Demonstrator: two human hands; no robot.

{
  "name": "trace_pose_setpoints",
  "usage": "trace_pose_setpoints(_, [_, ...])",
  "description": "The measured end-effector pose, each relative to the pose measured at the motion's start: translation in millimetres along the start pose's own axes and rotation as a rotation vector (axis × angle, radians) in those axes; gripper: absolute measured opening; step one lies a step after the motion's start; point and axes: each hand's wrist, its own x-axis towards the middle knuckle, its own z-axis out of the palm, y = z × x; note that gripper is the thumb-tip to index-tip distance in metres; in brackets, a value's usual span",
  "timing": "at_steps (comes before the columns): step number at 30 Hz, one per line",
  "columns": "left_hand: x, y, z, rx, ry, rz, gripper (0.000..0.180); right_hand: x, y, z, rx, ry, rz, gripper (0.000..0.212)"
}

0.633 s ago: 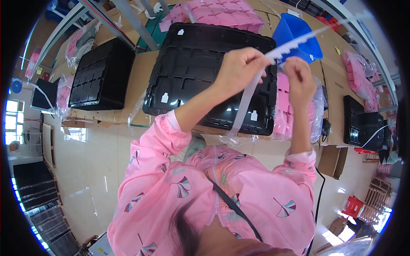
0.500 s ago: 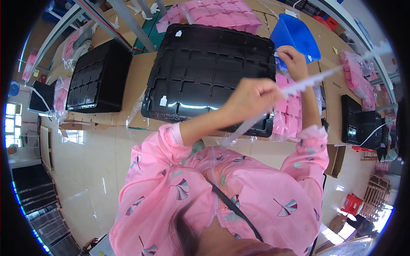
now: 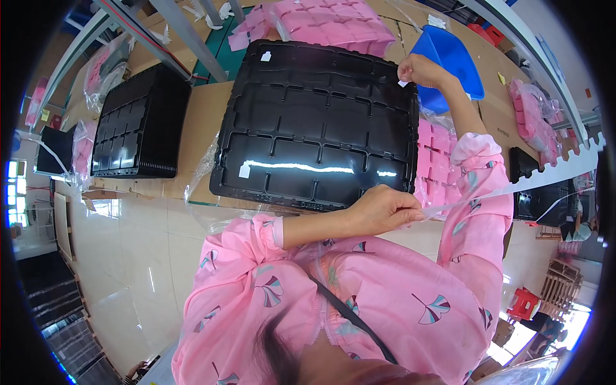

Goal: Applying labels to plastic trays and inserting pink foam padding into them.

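Observation:
In front of me lies a black plastic tray (image 3: 301,119), its surface moulded with ridges and grooves. One small white sticker (image 3: 265,56) sits at its far left corner and another white sticker (image 3: 244,171) at its near left. My right hand (image 3: 425,70) pinches a small white label (image 3: 403,83) over the far right corner of the tray; whether the label touches the plastic I cannot tell. By the near right edge my left hand (image 3: 388,210) is closed on the end of a long white label strip (image 3: 513,188) with a notched edge, which stretches out to the right.
A blue bin (image 3: 452,54) stands beyond the right hand. Pink moulded trays (image 3: 333,25) lie at the back, with more pink trays (image 3: 436,157) beside the black one. A stack of black trays (image 3: 138,125) stands left, near a metal frame post (image 3: 199,42).
My right hand has moved left from the bin's side to over the tray's far right corner. My left hand has come down toward me, and the strip now trails further right.

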Motion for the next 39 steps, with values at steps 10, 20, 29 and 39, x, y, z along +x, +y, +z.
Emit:
trace_pose_setpoints(10, [-0.1,-4.4,-9.5,-0.046,0.006,-0.019,0.023,12.9,0.0,6.9,-0.077,-0.013,0.012,0.005])
trace_pose_setpoints(20, [-2.8,-10.0,-7.4,-0.059,0.091,0.013,0.023,8.0,4.0,21.1,-0.063,0.098,0.043,0.009])
trace_pose_setpoints(29, [-20.4,-16.7,10.3,0.121,-0.027,0.07,0.024,-15.0,9.4,71.5,-0.011,1.028,0.005,0.027])
trace_pose_setpoints(39, [-61.8,-23.6,13.4,0.331,0.119,0.132,0.023,-176.1,-110.9,127.0,0.372,0.639,-0.078,0.011])
